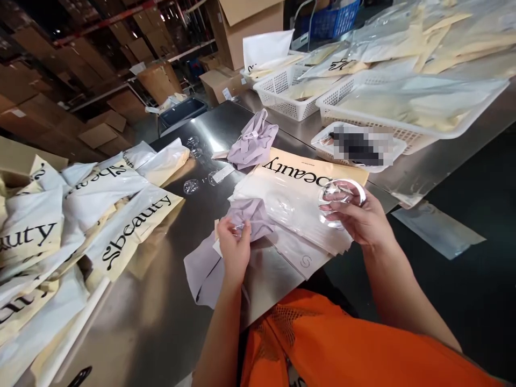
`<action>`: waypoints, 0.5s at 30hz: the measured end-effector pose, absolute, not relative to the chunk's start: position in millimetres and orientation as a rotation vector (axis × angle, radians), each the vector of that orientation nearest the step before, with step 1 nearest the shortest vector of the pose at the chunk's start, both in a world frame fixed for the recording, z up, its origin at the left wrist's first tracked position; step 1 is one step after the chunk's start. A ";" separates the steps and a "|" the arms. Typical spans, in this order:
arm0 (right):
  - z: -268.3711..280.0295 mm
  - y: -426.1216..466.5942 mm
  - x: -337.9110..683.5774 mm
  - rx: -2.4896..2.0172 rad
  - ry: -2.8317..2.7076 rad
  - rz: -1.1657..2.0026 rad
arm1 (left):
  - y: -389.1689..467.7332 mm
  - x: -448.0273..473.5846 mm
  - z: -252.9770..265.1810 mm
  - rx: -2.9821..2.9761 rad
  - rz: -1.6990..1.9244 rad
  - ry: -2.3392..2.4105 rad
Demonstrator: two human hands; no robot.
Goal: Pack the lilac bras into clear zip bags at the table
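Observation:
My left hand (237, 244) is closed in a pinch on a lilac garment (258, 215), part of which hangs over the metal table toward me. A pale tag edge shows beside the fingers. My right hand (358, 212) grips a clear, shiny round plastic piece (332, 201) with a white rim; its exact kind I cannot make out. Beneath and between both hands lies a stack of white and cream printed bags (298, 196). Another folded lilac garment (253, 141) sits at the stack's far left corner.
Filled printed bags (133, 226) pile up on the left. White baskets (411, 115) with bags stand along the back right, with a small white tray (322, 141) before them. Small clear plastic rounds (191, 186) and a white tag (223, 173) lie on the metal table (161, 301).

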State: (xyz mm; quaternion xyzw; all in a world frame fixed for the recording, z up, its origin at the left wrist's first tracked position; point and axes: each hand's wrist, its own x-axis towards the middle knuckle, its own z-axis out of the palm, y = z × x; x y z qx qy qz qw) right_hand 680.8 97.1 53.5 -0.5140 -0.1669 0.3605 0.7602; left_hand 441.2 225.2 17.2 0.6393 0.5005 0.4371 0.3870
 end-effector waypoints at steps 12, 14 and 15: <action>48.5 98.4 642.2 -1.118 -0.654 0.911 | 198.2 424.0 32.5 0.977 0.571 0.830; 43.8 96.3 637.2 -1.212 -0.735 0.841 | 187.0 408.6 30.5 1.017 0.753 0.945; 40.6 95.1 634.5 -1.266 -0.792 0.831 | 179.1 397.5 29.9 1.058 0.839 0.998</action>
